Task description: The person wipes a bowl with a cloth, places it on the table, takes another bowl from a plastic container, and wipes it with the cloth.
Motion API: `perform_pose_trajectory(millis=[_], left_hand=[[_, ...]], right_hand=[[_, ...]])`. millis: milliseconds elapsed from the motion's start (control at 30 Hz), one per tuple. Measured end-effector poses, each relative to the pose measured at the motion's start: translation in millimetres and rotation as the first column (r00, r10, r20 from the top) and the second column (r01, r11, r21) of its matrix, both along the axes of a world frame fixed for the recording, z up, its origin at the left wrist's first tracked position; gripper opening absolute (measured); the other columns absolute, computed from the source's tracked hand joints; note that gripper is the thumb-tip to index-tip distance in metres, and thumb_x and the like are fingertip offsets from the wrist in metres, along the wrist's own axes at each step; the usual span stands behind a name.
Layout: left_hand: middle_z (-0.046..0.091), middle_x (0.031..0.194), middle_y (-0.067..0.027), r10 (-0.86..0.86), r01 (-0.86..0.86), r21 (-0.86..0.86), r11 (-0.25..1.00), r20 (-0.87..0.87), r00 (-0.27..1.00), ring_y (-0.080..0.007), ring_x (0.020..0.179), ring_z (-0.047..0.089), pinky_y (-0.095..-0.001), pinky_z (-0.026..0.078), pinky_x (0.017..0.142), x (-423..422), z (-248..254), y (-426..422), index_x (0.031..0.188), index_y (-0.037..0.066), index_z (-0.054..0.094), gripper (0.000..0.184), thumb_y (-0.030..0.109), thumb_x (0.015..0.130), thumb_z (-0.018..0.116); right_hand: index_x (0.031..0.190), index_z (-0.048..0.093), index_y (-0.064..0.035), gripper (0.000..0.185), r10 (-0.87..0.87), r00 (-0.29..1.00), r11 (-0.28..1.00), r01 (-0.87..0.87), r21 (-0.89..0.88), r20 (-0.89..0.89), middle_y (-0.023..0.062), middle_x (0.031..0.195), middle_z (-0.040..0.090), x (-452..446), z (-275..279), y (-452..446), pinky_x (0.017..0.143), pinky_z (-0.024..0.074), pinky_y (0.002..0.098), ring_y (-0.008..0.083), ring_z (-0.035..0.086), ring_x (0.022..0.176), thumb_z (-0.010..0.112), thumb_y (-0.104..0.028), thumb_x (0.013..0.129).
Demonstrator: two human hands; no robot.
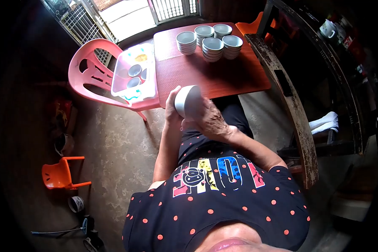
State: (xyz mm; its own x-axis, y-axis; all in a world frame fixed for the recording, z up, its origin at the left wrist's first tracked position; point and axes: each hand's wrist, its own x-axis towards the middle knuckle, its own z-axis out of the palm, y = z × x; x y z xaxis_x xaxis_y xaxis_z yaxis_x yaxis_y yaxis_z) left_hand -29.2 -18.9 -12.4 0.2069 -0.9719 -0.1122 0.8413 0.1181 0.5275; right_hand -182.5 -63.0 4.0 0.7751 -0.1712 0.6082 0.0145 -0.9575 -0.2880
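Observation:
A white bowl (186,102) is tipped on its side between my two hands, in front of the table edge. My left hand (171,110) is closed around its left side, with the thumb near the rim. My right hand (212,120) presses against the other side of the bowl, and its fingers are smeared by motion. Whether a cloth lies under those fingers I cannot tell. Beyond, several stacks of similar bowls (213,45) stand on the red table (178,77). To the left, a clear plastic tub (118,84) holds a few more bowls (134,70).
The tub rests on a pink chair (80,69) against the table's left side. A worn wooden frame (296,126) with a white cloth (324,123) is on the right. On the floor at left are an orange chair (58,174) and a round pot (76,204).

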Motion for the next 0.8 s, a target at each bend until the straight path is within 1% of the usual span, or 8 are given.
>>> perform_pose_trajectory(millis=[67, 100, 133, 200, 267, 433, 600, 800], left_hand=[[0.064, 0.088, -0.0113, 0.052, -0.048, -0.057, 0.997, 0.074, 0.996, -0.0226, 0.075, 0.063, -0.0330, 0.053, 0.068, -8.8, -1.8, 0.4, 0.107, 0.001, 0.058, 0.040, 0.036, 0.090, 0.050], [0.063, 0.087, -0.0094, 0.074, -0.077, -0.090, 0.993, -0.028, 0.997, -0.0206, 0.074, 0.061, -0.0317, 0.051, 0.068, -17.3, 1.6, 4.7, 0.107, 0.002, 0.057, 0.038, 0.035, 0.091, 0.047], [0.064, 0.096, -0.0150, 0.129, -0.141, -0.167, 0.976, -0.076, 0.989, -0.0259, 0.090, 0.062, -0.0377, 0.051, 0.083, -11.9, -11.7, -7.3, 0.108, -0.001, 0.057, 0.044, 0.037, 0.093, 0.042], [0.064, 0.097, -0.0150, 0.250, -0.236, -0.214, 0.948, 0.042, 0.967, -0.0265, 0.090, 0.062, -0.0392, 0.051, 0.083, -11.6, -24.4, -6.4, 0.107, -0.002, 0.057, 0.045, 0.039, 0.091, 0.044], [0.064, 0.095, -0.0148, 0.154, -0.146, -0.142, 0.979, 0.051, 0.987, -0.0270, 0.088, 0.063, -0.0392, 0.052, 0.081, -0.3, -13.8, -0.7, 0.104, -0.001, 0.058, 0.043, 0.037, 0.089, 0.049], [0.065, 0.089, -0.0121, 0.126, -0.134, 0.057, 0.989, 0.120, 0.985, -0.0253, 0.077, 0.064, -0.0338, 0.054, 0.073, 2.7, 4.8, 3.3, 0.098, 0.000, 0.059, 0.035, 0.032, 0.089, 0.050], [0.065, 0.085, -0.0105, 0.167, -0.168, -0.026, 0.985, -0.036, 0.985, -0.0224, 0.073, 0.063, -0.0310, 0.053, 0.070, -0.4, -7.5, 2.2, 0.100, -0.001, 0.060, 0.040, 0.036, 0.089, 0.050], [0.065, 0.090, -0.0125, 0.056, -0.055, -0.008, 0.998, 0.130, 0.990, -0.0224, 0.078, 0.064, -0.0335, 0.053, 0.072, 5.0, -2.8, 3.2, 0.103, -0.001, 0.059, 0.037, 0.033, 0.088, 0.053]], right_hand=[[0.116, 0.056, -0.0058, 0.036, 0.181, 0.981, 0.574, -0.162, 0.803, 0.068, 0.0173, 0.113, 0.057, 0.1, -17.7, 2.6, 0.093, 0.0429, 0.0392, 0.0303, 0.056, 0.105, 0.059, -0.028, 0.088], [0.116, 0.056, -0.0053, 0.027, 0.144, 0.968, 0.453, -0.250, 0.856, 0.207, 0.0143, 0.108, 0.061, 3.3, -8.9, -1.0, 0.085, 0.0479, 0.0323, 0.0216, 0.061, 0.096, 0.052, -0.018, 0.092], [0.119, 0.053, -0.0007, 0.029, 0.003, 0.889, -0.274, -0.439, 0.856, 0.457, 0.0126, 0.109, 0.060, 7.7, 10.1, 4.8, 0.086, 0.0475, 0.0299, 0.0151, 0.058, 0.099, 0.049, -0.015, 0.094], [0.123, 0.048, 0.0045, 0.034, 0.014, 0.852, -0.362, -0.483, 0.797, 0.523, 0.0196, 0.108, 0.059, 16.8, 12.2, 3.8, 0.087, 0.0478, 0.0293, 0.0210, 0.060, 0.101, 0.049, -0.010, 0.092], [0.126, 0.043, 0.0076, 0.044, 0.223, 0.969, 0.934, -0.245, 0.261, 0.109, 0.0253, 0.113, 0.055, 11.7, -11.9, 2.1, 0.095, 0.0434, 0.0367, 0.0321, 0.057, 0.107, 0.054, -0.015, 0.090], [0.113, 0.051, -0.0022, 0.045, -0.020, 0.995, 0.999, 0.016, -0.040, -0.093, 0.0264, 0.110, 0.056, 11.3, -17.3, -1.2, 0.101, 0.0335, 0.0492, 0.0371, 0.054, 0.108, 0.055, -0.040, 0.089], [0.126, 0.042, -0.0013, 0.053, 0.352, 0.928, 0.354, -0.254, 0.900, 0.123, 0.0265, 0.104, 0.059, 2.3, 5.7, 4.4, 0.084, 0.0466, 0.0411, 0.0420, 0.057, 0.098, 0.052, -0.039, 0.091], [0.116, 0.050, -0.0007, 0.044, 0.139, 0.990, 0.988, -0.139, 0.062, -0.008, 0.0240, 0.112, 0.053, 4.1, -17.8, -8.7, 0.095, 0.0405, 0.0427, 0.0363, 0.051, 0.109, 0.051, -0.037, 0.092]])
